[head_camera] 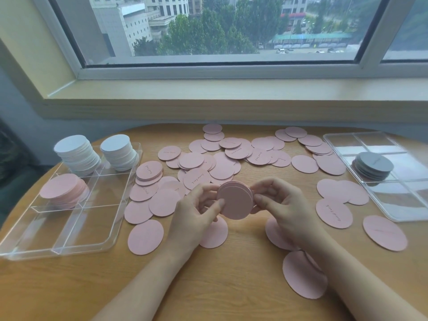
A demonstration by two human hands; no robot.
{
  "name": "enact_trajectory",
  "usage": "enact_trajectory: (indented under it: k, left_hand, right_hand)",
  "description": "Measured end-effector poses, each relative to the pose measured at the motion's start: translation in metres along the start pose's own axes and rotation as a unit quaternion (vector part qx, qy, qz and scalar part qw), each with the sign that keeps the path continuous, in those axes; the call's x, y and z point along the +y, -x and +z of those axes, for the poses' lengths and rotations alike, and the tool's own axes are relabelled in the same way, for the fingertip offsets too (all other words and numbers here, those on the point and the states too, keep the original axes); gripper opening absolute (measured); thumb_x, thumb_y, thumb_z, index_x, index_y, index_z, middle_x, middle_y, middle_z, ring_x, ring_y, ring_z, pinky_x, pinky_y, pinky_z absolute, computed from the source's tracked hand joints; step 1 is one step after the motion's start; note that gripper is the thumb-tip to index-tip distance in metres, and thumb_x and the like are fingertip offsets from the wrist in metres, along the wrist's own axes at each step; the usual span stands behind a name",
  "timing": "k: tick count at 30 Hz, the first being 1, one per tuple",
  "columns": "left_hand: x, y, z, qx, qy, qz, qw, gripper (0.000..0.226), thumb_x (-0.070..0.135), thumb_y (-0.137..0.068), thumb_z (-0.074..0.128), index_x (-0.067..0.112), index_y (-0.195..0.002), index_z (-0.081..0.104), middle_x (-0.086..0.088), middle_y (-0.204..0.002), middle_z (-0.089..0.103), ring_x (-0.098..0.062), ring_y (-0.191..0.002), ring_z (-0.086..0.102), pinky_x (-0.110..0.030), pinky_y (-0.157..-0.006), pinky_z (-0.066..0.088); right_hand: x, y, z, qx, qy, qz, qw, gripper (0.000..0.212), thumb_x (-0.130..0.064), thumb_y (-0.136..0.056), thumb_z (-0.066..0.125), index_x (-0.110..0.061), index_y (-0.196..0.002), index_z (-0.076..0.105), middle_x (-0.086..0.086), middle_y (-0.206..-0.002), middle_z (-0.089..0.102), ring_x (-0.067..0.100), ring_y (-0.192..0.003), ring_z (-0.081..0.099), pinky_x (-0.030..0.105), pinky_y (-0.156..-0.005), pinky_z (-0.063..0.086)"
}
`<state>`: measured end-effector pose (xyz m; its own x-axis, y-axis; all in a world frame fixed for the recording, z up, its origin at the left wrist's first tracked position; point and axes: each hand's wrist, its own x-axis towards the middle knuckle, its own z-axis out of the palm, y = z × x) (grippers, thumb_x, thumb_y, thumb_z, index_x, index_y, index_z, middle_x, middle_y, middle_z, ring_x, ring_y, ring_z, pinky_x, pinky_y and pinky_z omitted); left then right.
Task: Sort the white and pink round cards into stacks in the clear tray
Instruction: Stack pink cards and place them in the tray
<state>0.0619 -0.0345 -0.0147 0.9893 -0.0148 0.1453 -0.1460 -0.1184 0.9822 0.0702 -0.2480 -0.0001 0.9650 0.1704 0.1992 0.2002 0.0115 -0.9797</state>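
Both hands, left hand [199,205] and right hand [278,205], pinch small pink card stack [235,201] above wooden table [220,286]; loose pink cards [215,158] beyond; window [220,26] behind.

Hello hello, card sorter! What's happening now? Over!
Both hands, left hand and right hand, gripping pink stack above table. Left tray: two white stacks, one pink. Loose pink cards still scattered. Path clear.

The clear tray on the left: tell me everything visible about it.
The clear tray is a see-through, plastic-looking rectangle with rounded corners, split by thin dividers into compartments. It lies flat at the table's left edge. Its two far compartments each hold a tall white stack; a lower pink stack fills the middle left one. The near compartments look empty. Neither hand touches it; loose pink cards lie beside its right side.
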Motion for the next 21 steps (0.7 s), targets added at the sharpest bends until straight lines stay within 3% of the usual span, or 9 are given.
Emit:
enact_trajectory:
  k: [2,5,7,9,12,15,18,21]
  left_hand:
    - [0.002,0.0,-0.003,0.006,-0.003,0.003,1.0,0.023,0.007,-0.091,0.074,0.024,-0.106,0.069,0.001,-0.091,0.078,-0.025,-0.078,0.069,-0.032,-0.064,0.056]
    - [0.006,0.002,-0.014,0.031,-0.006,0.014,0.999,0.025,0.006,-0.091,0.074,0.027,-0.102,0.069,0.003,-0.091,0.077,-0.015,-0.074,0.068,-0.028,-0.065,0.057]
    - [0.004,0.005,-0.025,0.06,-0.003,0.019,0.998,0.026,0.005,-0.091,0.073,0.027,-0.102,0.068,0.003,-0.091,0.076,-0.014,-0.074,0.068,-0.028,-0.065,0.057]
    - [0.003,0.011,-0.034,0.083,0.001,0.025,0.996,0.026,0.002,-0.092,0.072,0.025,-0.104,0.067,0.005,-0.09,0.075,-0.013,-0.072,0.066,-0.026,-0.063,0.055]
    - [0.001,0.017,-0.042,0.114,0.008,0.04,0.993,0.029,-0.002,-0.092,0.07,0.023,-0.106,0.065,0.007,-0.089,0.075,-0.011,-0.073,0.066,-0.024,-0.062,0.055]
    - [0.001,0.019,-0.045,0.136,0.012,0.043,0.99,0.029,0.0,-0.092,0.07,0.025,-0.107,0.065,0.006,-0.09,0.076,-0.011,-0.075,0.066,-0.024,-0.061,0.055]
    - [0.002,0.019,-0.044,0.136,0.005,0.042,0.99,0.029,0.002,-0.092,0.071,0.026,-0.107,0.065,0.007,-0.091,0.076,-0.011,-0.076,0.066,-0.026,-0.06,0.055]
    - [0.001,0.019,-0.044,0.134,-0.009,0.046,0.99,0.03,0.003,-0.092,0.071,0.03,-0.104,0.065,0.007,-0.092,0.075,-0.012,-0.076,0.067,-0.032,-0.064,0.056]
  right_hand:
    - [-0.002,0.001,0.002,-0.004,0.024,-0.006,1.0,0.015,0.005,-0.094,0.059,-0.003,-0.106,0.066,0.013,-0.097,0.075,0.032,-0.086,0.071,0.042,-0.076,0.059]
    - [-0.005,0.002,0.004,-0.011,0.137,-0.019,0.99,0.019,-0.005,-0.097,0.062,-0.017,-0.111,0.067,-0.003,-0.102,0.075,0.017,-0.097,0.07,0.036,-0.084,0.054]
    - [-0.004,0.0,0.006,-0.037,0.256,-0.025,0.966,0.019,-0.015,-0.095,0.066,-0.026,-0.11,0.067,-0.013,-0.105,0.071,0.01,-0.101,0.065,0.031,-0.084,0.048]
    - [-0.002,-0.002,0.014,-0.09,0.366,-0.033,0.926,0.021,-0.037,-0.091,0.067,-0.03,-0.111,0.066,-0.018,-0.108,0.062,0.004,-0.1,0.058,0.029,-0.086,0.043]
    - [0.002,-0.003,0.034,-0.172,0.497,-0.026,0.85,0.063,-0.074,-0.076,0.044,-0.034,-0.122,0.061,-0.017,-0.112,0.049,0.005,-0.106,0.044,0.033,-0.095,0.038]
    - [0.003,-0.003,0.051,-0.199,0.553,-0.015,0.809,0.082,-0.084,-0.066,0.035,-0.036,-0.129,0.054,-0.012,-0.117,0.042,0.012,-0.114,0.039,0.033,-0.098,0.033]
    - [0.003,-0.005,0.055,-0.199,0.55,0.001,0.811,0.079,-0.085,-0.061,0.038,-0.037,-0.123,0.054,-0.014,-0.115,0.04,0.012,-0.113,0.038,0.033,-0.101,0.033]
    - [0.004,-0.004,0.05,-0.198,0.504,0.016,0.84,0.065,-0.079,-0.06,0.05,-0.037,-0.108,0.054,-0.018,-0.106,0.04,0.009,-0.106,0.038,0.032,-0.099,0.034]
